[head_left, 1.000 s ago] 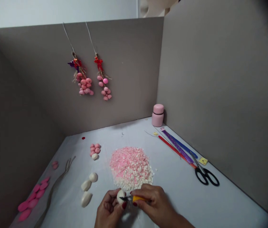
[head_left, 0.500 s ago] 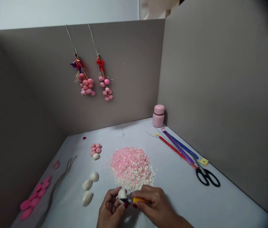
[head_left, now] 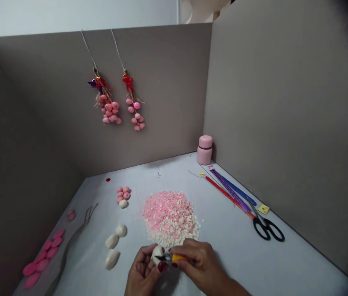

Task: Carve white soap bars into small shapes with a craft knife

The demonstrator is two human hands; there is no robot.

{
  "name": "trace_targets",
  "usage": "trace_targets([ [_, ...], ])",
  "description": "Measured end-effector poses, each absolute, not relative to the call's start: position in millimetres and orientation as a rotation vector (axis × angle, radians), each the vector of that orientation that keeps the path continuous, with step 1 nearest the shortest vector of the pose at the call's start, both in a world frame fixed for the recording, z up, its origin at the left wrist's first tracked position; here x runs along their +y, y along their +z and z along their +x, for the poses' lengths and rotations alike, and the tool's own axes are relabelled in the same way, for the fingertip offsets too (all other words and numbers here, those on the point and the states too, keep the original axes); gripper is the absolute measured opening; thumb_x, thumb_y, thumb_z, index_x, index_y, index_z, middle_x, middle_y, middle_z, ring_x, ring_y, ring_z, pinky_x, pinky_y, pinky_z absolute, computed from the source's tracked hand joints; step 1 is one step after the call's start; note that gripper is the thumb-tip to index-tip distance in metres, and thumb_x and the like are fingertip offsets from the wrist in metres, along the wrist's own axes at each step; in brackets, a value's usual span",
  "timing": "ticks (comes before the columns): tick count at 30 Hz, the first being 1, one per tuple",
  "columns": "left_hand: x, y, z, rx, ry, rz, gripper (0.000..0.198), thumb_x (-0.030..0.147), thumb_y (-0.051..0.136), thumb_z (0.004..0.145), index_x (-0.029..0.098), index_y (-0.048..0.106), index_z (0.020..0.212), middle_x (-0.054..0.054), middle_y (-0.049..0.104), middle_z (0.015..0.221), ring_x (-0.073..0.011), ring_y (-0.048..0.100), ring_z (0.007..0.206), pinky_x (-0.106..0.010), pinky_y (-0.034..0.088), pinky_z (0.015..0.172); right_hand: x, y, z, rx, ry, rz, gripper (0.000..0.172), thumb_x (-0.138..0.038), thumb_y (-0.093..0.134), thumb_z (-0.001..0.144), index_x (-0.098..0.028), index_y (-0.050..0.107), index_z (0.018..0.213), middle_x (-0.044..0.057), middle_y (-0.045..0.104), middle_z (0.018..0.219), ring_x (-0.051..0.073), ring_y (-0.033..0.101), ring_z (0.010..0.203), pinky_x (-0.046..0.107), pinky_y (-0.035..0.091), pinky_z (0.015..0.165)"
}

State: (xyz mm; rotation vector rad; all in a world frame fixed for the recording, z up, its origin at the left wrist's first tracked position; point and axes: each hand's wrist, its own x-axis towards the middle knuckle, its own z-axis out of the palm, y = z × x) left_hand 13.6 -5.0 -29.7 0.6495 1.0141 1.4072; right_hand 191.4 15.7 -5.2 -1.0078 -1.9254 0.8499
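Between the fingers of my left hand (head_left: 145,269) is a white rounded piece (head_left: 157,254), just in front of the pile. My right hand (head_left: 200,263) grips a cutter with a yellow handle (head_left: 178,257). Its dark blade (head_left: 161,257) lies against the white piece. A heap of pink and white shavings (head_left: 170,218) spreads directly beyond both hands. To the left of my left hand lie three larger white pieces (head_left: 112,259). Farther back, a small white piece (head_left: 123,203) sits beside several pink beads (head_left: 123,194).
Bright pink pieces (head_left: 42,263) and a twisted cord (head_left: 69,246) lie at left. On the right are black-handled scissors (head_left: 268,229), a red ribbon (head_left: 223,191) and a purple ribbon (head_left: 231,191). A pink jar (head_left: 204,151) stands at the back corner; bead bunches (head_left: 109,109) hang on the grey panel.
The blade has shifted slightly left across the white piece, which is turned a little differently in my left hand. The whole view has moved slightly.
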Motion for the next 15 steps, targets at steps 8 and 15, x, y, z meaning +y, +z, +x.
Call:
trace_targets([
  [8,-3.7,-25.7,13.9,1.023,1.425,0.655,0.041,0.037,0.091,0.051,0.017,0.070,0.080,-0.003,0.074,0.069,-0.0136,0.063,0.057,-0.022,0.047,0.056,19.1,-6.0,189.1,-1.851,0.880,-1.024,0.019,-0.027,0.063,0.086,-0.031,0.075,0.100,0.002,0.073,0.080,0.018,0.065,0.073,0.028,0.045,0.065],
  [15,-2.5,-25.3,13.9,1.018,1.413,0.710,0.039,0.037,0.090,0.054,0.017,0.071,0.081,-0.004,0.074,0.069,-0.0148,0.063,0.059,-0.022,0.047,0.057,18.6,-3.0,188.9,-1.852,0.889,-1.060,0.020,-0.026,0.063,0.084,-0.031,0.076,0.099,0.001,0.073,0.081,0.019,0.065,0.074,0.028,0.046,0.066],
])
